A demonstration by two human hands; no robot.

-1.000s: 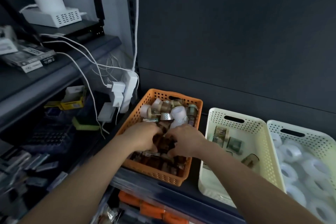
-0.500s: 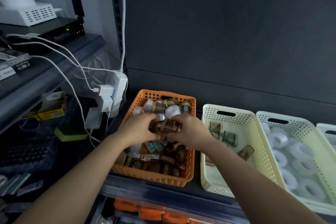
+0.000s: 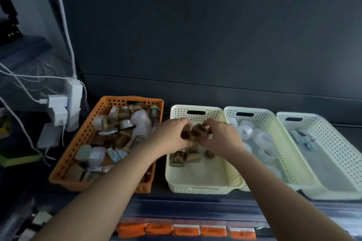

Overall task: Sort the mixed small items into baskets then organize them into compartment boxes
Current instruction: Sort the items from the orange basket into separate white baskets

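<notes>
An orange basket at the left holds a mix of brown tape rolls, white rolls and small packets. Beside it stands a cream basket with a few brown items on its floor. My left hand and my right hand are together above the far half of this cream basket. Between them they grip a bunch of brown tape rolls, fingers curled round it from both sides.
A second cream basket holds white tape rolls. A third at the right holds a few small packets. A white power strip with chargers and cables hangs left of the orange basket. Orange boxes line the shelf below.
Both hands lifted the bunch of brown rolls out of the orange basket and carried it right, over the first cream basket. The view swung right with them.
</notes>
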